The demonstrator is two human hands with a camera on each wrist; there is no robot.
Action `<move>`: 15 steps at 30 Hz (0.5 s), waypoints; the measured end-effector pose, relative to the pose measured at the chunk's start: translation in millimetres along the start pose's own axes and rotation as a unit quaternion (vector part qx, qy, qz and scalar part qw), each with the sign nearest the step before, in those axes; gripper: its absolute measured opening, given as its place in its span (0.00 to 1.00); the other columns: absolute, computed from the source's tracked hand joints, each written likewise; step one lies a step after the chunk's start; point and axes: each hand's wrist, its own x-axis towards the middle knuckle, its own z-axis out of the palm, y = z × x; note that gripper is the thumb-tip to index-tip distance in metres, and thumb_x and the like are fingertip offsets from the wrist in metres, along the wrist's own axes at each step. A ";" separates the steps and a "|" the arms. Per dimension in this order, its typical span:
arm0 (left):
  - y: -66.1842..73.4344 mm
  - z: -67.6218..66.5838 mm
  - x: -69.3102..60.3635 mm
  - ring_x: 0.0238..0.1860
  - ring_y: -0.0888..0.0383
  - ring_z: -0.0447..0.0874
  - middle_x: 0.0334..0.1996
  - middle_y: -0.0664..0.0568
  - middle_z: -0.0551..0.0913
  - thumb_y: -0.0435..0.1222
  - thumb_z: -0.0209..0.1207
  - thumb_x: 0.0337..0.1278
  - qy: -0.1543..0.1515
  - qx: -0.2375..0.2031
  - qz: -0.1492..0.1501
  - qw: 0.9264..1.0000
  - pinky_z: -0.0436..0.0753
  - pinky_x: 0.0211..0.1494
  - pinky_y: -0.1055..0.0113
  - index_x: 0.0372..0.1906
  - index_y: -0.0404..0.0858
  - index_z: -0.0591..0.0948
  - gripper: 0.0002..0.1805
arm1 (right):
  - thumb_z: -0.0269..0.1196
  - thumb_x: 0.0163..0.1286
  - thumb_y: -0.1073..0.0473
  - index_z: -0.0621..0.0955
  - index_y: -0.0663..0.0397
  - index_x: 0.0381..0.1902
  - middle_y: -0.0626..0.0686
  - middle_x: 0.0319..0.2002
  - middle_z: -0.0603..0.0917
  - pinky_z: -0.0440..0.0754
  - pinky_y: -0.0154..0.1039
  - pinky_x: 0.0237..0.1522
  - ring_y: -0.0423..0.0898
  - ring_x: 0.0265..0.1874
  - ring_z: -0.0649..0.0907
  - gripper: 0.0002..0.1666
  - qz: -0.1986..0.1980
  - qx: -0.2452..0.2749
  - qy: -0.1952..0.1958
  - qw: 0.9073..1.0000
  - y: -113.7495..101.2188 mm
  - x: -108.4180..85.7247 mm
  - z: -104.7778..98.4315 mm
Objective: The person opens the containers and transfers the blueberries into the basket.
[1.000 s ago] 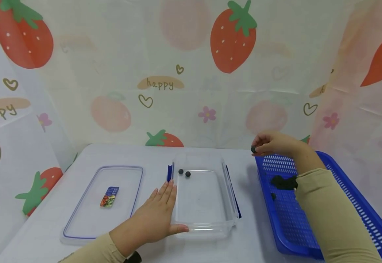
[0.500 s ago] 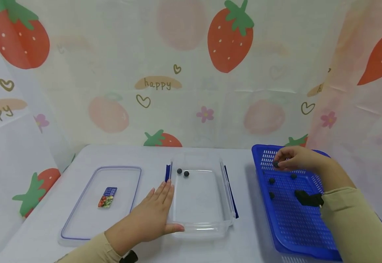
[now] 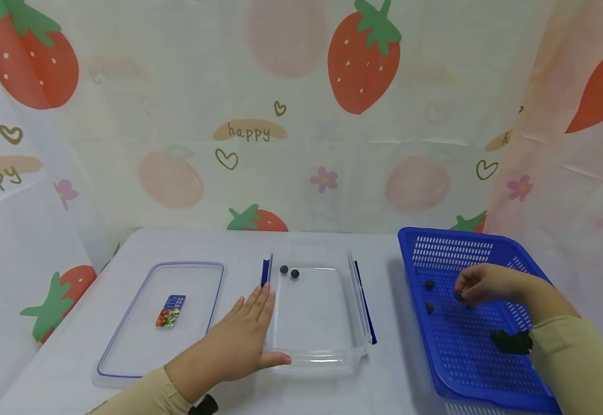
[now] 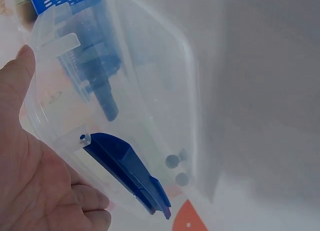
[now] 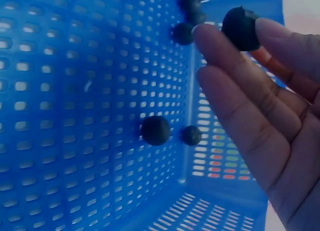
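My left hand [image 3: 241, 344] lies with straight fingers along the left side of a clear plastic container [image 3: 327, 360], its thumb at the front left corner. Two dark blueberries [image 3: 295, 274] sit in the container's far left part; the left wrist view shows them through the wall, beyond a blue latch flap [image 4: 125, 163]. Over the inside of a blue perforated basket [image 3: 446, 386], my right hand [image 3: 493, 283] pinches a blueberry [image 5: 241, 29] between thumb and fingertips. Several more blueberries [image 5: 155, 130] lie on the basket floor below that hand.
A clear lid with a purple-blue edge [image 3: 127, 314] and a colourful label [image 3: 170, 311] lies flat left of the container. The basket's raised walls stand at the right of the white table [image 3: 384, 380]. A strawberry-print curtain [image 3: 301, 173] hangs behind.
My right hand has moved from the basket's far left rim rightward, nearer and down into the basket, with a blueberry still pinched. The left hand stays against the container.
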 end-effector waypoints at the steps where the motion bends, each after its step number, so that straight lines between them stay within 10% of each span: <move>1: 0.2 0.0 -0.1 0.71 0.45 0.39 0.71 0.38 0.42 0.74 0.35 0.44 0.000 0.000 0.000 1.000 0.50 0.68 0.47 0.69 0.28 0.48 0.61 | 0.56 0.63 0.68 0.75 0.68 0.38 0.57 0.33 0.78 0.80 0.48 0.42 0.52 0.36 0.79 0.07 0.002 0.003 -0.001 1.000 1.6 -0.3 0.9; 15: 0.6 2.2 -0.2 0.71 0.44 0.40 0.70 0.37 0.43 0.73 0.36 0.46 0.009 0.004 0.002 1.000 0.51 0.68 0.47 0.69 0.28 0.49 0.60 | 0.56 0.63 0.68 0.75 0.69 0.38 0.57 0.32 0.78 0.80 0.48 0.41 0.52 0.35 0.79 0.07 0.062 0.028 0.017 0.998 18.5 -1.3 4.1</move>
